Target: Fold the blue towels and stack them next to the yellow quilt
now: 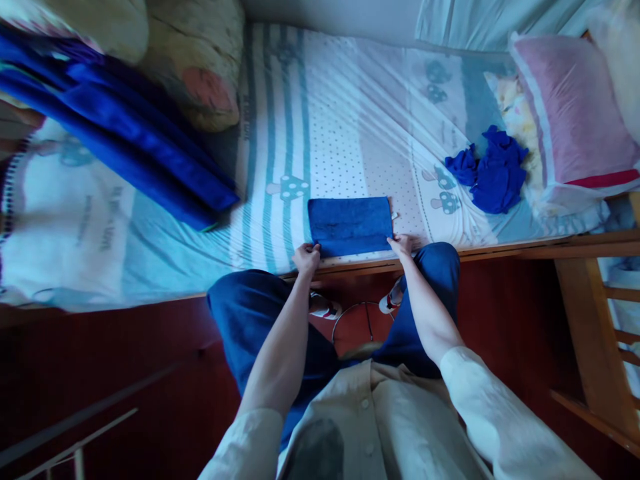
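At far left, a long folded length of blue fabric lies across the patterned bedsheet. The left hand has its fingers curled in, thumb against forefinger, pinching the near left corner of a blue cloth. This cloth lies on the sheet at the bed's near edge, a flat, neat rectangle, faintly creased, with a small white tag sticking out on its right side. The right hand pinches the near right corner between thumb and forefinger; its other fingers are hard to make out. Farther right sits a crumpled blue heap, beside a pink pillow.
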`<state>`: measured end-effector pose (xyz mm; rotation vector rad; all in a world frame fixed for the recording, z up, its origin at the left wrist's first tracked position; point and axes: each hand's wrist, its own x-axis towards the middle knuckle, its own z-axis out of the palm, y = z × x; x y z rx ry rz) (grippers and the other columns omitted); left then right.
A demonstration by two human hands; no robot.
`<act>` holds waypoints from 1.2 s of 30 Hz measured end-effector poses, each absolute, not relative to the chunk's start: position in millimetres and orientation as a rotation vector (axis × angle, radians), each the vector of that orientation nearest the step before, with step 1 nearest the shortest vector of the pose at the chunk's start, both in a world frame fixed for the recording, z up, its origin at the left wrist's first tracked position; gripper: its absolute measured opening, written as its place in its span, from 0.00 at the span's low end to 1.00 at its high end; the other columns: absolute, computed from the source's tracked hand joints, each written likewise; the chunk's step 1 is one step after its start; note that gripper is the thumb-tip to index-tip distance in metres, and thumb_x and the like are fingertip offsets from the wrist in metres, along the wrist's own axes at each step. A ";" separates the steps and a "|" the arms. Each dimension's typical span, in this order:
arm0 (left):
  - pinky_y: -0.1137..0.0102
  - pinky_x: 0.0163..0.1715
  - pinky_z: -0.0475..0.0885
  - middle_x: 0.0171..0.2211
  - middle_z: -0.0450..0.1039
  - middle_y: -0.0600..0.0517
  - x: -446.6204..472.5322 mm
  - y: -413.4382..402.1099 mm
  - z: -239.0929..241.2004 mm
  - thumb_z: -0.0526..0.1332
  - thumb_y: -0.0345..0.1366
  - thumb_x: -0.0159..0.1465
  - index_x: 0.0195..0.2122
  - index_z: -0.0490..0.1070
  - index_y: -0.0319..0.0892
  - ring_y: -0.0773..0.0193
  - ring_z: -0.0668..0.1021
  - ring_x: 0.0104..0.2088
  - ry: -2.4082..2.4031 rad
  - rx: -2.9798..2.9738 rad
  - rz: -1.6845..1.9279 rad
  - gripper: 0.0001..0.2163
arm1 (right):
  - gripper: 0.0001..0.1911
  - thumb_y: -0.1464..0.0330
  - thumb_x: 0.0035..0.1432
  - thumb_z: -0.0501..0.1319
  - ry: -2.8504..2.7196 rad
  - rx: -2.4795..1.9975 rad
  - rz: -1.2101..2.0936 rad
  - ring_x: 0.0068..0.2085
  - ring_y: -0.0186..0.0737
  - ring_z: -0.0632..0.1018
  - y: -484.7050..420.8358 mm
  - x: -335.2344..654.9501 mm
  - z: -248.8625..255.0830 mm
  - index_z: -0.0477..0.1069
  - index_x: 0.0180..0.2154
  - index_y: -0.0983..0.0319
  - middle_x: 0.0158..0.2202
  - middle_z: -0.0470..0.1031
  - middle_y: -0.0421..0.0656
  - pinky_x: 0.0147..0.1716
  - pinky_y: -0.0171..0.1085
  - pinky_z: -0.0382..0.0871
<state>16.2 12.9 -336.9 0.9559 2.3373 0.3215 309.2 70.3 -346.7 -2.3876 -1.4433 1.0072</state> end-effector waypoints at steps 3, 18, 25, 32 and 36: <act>0.60 0.52 0.71 0.43 0.81 0.39 24.8 11.6 -332.1 0.56 0.39 0.65 0.48 0.75 0.38 0.48 0.80 0.50 2.361 0.954 0.273 0.15 | 0.11 0.62 0.55 0.69 -1.436 -2.343 1.027 0.35 0.41 0.82 69.5 312.6 -348.0 0.82 0.33 0.64 0.31 0.84 0.44 0.35 0.32 0.69; 0.60 0.47 0.74 0.45 0.78 0.39 4.6 -25.8 -303.2 0.56 0.30 0.63 0.53 0.71 0.38 0.50 0.79 0.48 2.262 1.340 0.253 0.17 | 0.11 0.67 0.58 0.62 -1.516 -2.153 0.831 0.40 0.43 0.82 36.2 316.4 -321.6 0.80 0.40 0.65 0.36 0.84 0.47 0.43 0.36 0.73; 0.57 0.62 0.68 0.63 0.68 0.37 11.5 -27.4 -311.7 0.54 0.31 0.65 0.62 0.66 0.38 0.48 0.71 0.63 1.952 1.989 0.412 0.23 | 0.22 0.75 0.63 0.55 -1.935 -1.956 0.497 0.59 0.47 0.74 13.5 307.6 -305.2 0.72 0.58 0.63 0.59 0.74 0.54 0.60 0.44 0.66; 0.59 0.67 0.62 0.67 0.64 0.34 16.6 -21.5 -332.3 0.53 0.26 0.62 0.65 0.63 0.30 0.49 0.64 0.69 1.932 2.050 0.267 0.28 | 0.28 0.78 0.64 0.53 -2.469 -1.749 0.480 0.69 0.46 0.64 16.3 301.8 -298.0 0.68 0.64 0.64 0.69 0.63 0.53 0.67 0.47 0.58; 0.53 0.67 0.61 0.68 0.61 0.29 18.9 -21.0 -340.8 0.52 0.24 0.60 0.66 0.61 0.25 0.45 0.62 0.70 1.964 2.019 0.170 0.30 | 0.32 0.81 0.62 0.52 -2.542 -1.816 0.454 0.71 0.48 0.61 18.5 297.9 -303.3 0.63 0.67 0.68 0.70 0.60 0.57 0.67 0.49 0.58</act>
